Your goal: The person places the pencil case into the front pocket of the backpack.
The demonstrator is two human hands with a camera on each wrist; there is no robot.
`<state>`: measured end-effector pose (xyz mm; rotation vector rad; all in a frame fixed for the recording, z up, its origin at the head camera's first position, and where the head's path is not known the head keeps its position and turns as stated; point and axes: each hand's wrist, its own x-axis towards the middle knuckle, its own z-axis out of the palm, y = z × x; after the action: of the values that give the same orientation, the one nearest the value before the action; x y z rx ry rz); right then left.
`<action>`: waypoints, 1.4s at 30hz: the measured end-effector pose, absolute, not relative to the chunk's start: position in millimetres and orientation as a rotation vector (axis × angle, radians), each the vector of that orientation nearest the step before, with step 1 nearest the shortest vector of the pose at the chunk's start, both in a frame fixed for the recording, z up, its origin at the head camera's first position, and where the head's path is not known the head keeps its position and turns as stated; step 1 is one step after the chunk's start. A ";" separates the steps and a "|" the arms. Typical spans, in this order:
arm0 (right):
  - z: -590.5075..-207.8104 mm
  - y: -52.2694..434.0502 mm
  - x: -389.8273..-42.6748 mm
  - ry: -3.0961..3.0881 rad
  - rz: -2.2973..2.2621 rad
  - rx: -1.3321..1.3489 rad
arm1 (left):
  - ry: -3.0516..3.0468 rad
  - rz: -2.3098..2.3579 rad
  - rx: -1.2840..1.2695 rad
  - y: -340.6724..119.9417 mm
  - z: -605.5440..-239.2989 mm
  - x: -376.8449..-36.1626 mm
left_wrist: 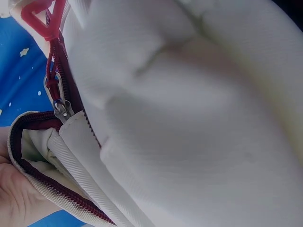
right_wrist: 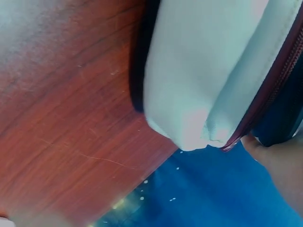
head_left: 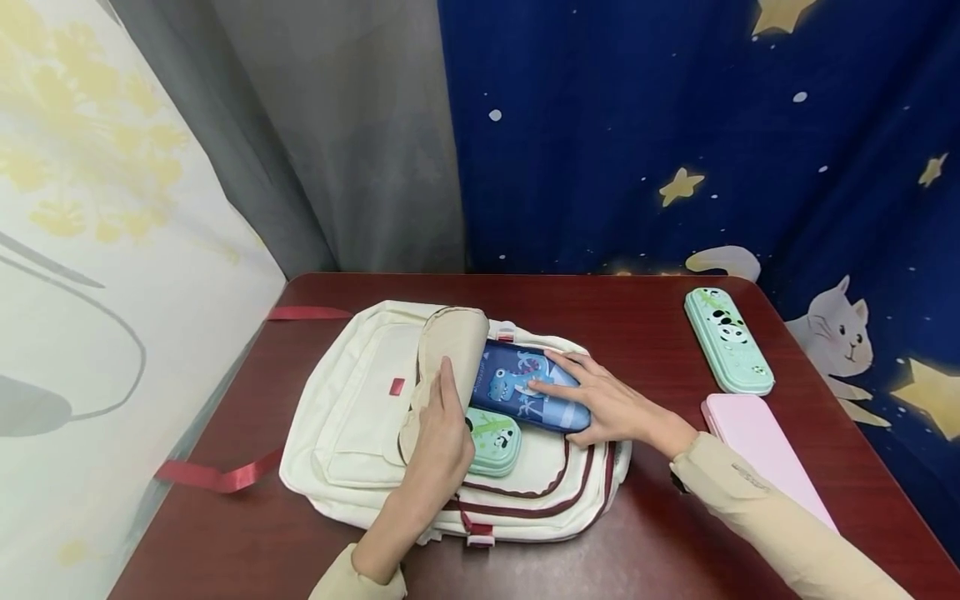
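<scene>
Blue case (head_left: 517, 398): long, rounded ends, navy ground, lighter blue dinosaur with palm tree printed on top. Lies slantwise on the front of a white backpack (head_left: 360, 400), left end under a turned-back cream flap (head_left: 459, 342), right end in the right hand (head_left: 600, 400). Fingers spread across the top, thumb at the near edge: right hand holds blue case. Thumb also visible against its dark side in right wrist view.

Left hand (head_left: 442, 437) at the flap's near side, one finger extended along it; cannot tell whether the others curl round the edge. Green case (head_left: 501, 437), panda print, just nearer the wearer than the blue one, its left part also under the flap.

Backpack flat on its back, maroon zip (head_left: 543, 493) curving round the right end; small red tag (head_left: 397, 387) on the front, red straps (head_left: 225, 477) trailing left. Red pull (left_wrist: 49, 28) large in left wrist view.

Table (head_left: 637, 308): dark red-brown, wood grain, glossy. On its right side, second green case (head_left: 727, 340), also panda-printed; pink case (head_left: 765, 454), plain, just nearer the wearer, partly behind the right sleeve (head_left: 757, 496).

Room: grey curtain (head_left: 360, 125) and blue curtain (head_left: 585, 167) behind, latter with yellow stars, white dots, white cat. Left, white wall covering (head_left: 172, 250), yellow floral print.
</scene>
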<state>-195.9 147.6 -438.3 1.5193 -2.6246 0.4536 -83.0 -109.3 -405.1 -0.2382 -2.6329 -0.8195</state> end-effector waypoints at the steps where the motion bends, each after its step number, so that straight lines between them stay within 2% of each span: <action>1: -438.0 145.6 -196.2 -2.622 0.443 1.526 | -2.630 -0.813 -0.243 -108.9 -404.9 -82.6; 9: -445.7 129.7 -198.3 -2.625 0.443 1.542 | -2.616 -0.796 -0.262 -102.5 -405.3 -78.6; 24: -449.2 132.8 -194.3 -2.641 0.476 1.489 | -2.627 -0.810 -0.253 -103.4 -406.1 -78.2; 28: -442.9 144.8 -188.4 -2.677 0.592 1.383 | -2.631 -0.832 -0.238 -104.1 -405.1 -77.1; 36: -443.5 161.8 -165.9 -2.818 0.927 0.989 | -2.634 -0.859 -0.212 -106.7 -404.0 -75.5; 42: -450.1 150.8 -155.7 -2.816 0.980 0.952 | -2.634 -0.860 -0.215 -108.4 -404.8 -75.2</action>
<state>-155.7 150.8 -450.1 0.9516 -2.8164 0.9803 -75.2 -108.4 -404.8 -0.2145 -2.6340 -0.8601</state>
